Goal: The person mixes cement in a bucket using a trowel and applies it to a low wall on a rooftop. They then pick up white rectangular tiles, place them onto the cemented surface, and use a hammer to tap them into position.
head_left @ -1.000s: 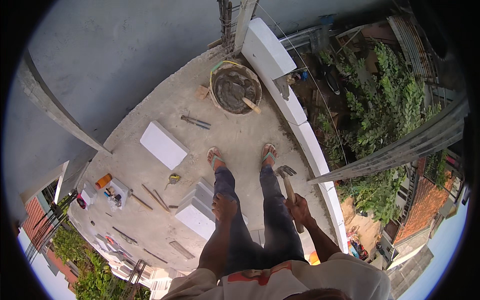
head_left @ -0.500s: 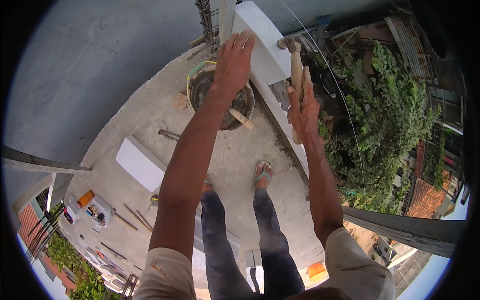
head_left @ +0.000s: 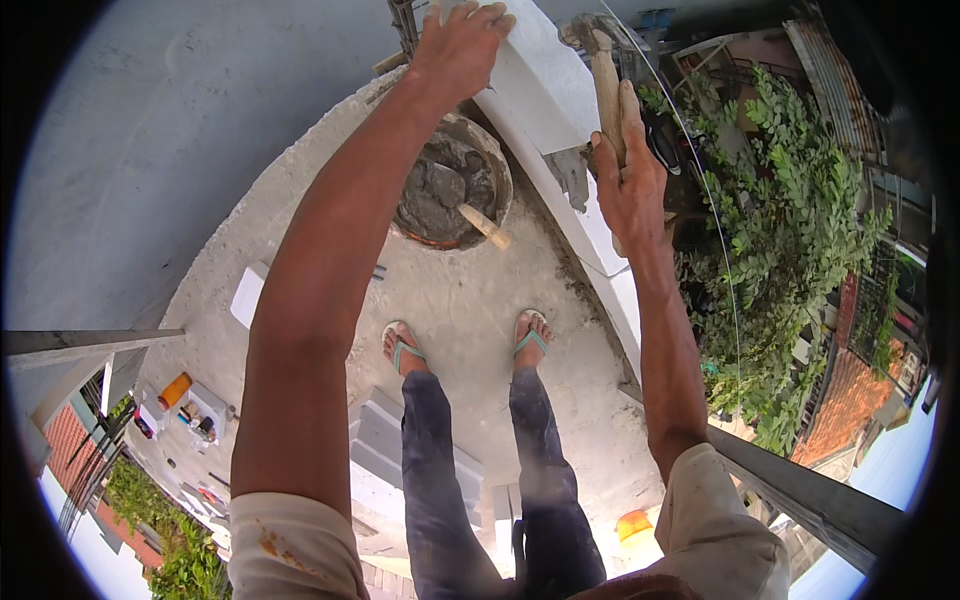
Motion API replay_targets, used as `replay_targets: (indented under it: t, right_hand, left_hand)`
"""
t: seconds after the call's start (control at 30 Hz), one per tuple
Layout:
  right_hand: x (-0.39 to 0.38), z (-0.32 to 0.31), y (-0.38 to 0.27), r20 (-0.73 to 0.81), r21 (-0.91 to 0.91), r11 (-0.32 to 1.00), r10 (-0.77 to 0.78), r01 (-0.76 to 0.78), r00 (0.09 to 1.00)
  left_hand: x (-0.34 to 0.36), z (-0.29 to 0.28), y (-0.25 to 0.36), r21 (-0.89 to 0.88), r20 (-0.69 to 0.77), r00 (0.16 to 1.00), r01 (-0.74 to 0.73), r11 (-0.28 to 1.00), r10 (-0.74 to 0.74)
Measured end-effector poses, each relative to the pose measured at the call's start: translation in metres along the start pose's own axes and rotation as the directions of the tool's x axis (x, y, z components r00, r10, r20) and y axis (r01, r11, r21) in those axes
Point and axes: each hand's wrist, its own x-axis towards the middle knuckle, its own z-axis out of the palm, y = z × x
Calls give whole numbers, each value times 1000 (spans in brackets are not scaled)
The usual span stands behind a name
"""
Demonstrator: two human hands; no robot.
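My left hand (head_left: 460, 48) reaches to the far end of a white building block (head_left: 545, 80), its fingers lying over the block's left upper edge. A hammer (head_left: 607, 90) with a wooden handle is in my right hand (head_left: 632, 190), head pointing away, just right of the block. The block sits on a lower row of white blocks (head_left: 625, 310). Grey mortar (head_left: 572, 180) shows on that row at the block's near end. Left of the row, a bucket (head_left: 505, 170) holds wet mortar and a trowel (head_left: 483, 226) with a wooden handle.
A thin string (head_left: 705, 190) runs beside the wall on the right, with leafy plants (head_left: 790, 230) beyond it. More white blocks (head_left: 375, 450) lie near my legs. Small tools and an orange bottle (head_left: 175, 390) lie at left on the concrete floor (head_left: 460, 320). A grey wall (head_left: 190, 130) rises at far left.
My left hand has slid farther away along the block. The hammer in my right hand has also shifted farther away. The view has tilted slightly, and both feet now show.
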Motion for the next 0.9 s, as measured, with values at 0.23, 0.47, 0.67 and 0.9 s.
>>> replay_targets:
  t: [0.23,0.47,0.67,0.9]
  right_hand:
    - [-4,-9,-12,46,6,997,79,-79,996]
    - [-70,-6,-6,-17,51,993,108,-107,994]
    - [-280,28,-8,414,132,847,426,-516,804]
    - [-431,188,62,554,-151,809,545,-568,630]
  left_hand:
    - [-2,6,1,-119,-12,999,44,992,-46]
    - [-5,25,-2,-89,-101,995,-13,996,3]
    - [-81,-26,52,-135,-255,961,77,988,-110]
    - [-452,22,199,-487,567,614,788,378,-550]
